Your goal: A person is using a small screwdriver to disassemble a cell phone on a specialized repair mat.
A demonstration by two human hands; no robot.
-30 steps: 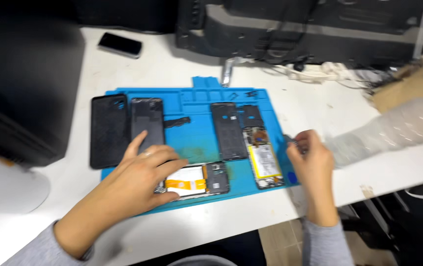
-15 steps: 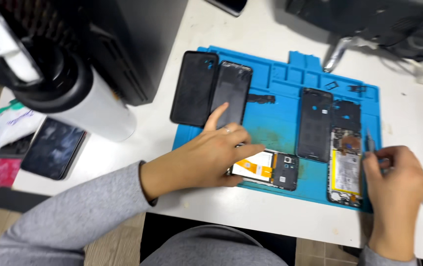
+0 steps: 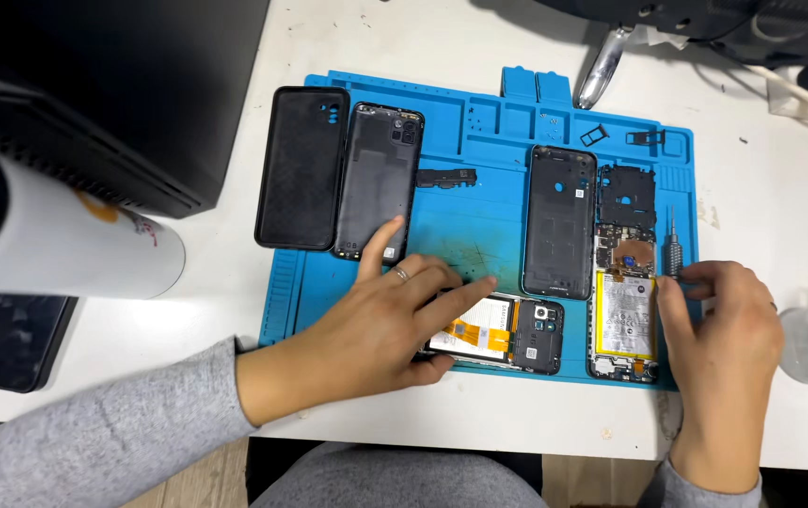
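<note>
Sleeves of grey cloth come in from the bottom edge, one to each hand. The left hand lies flat with fingers spread on an opened phone that rests on its side at the near edge of the blue mat, its forefinger stretched toward the dark back cover. The right hand has its fingertips pinched together on a small screwdriver, which stands just beside a second opened phone with a pale battery, at the mat's right side. Beyond the hands, a black phone frame lies upright in the mat's middle, and a black case lies half off the left edge, touching the back cover. A white bottle stands at far left on the white table.
</note>
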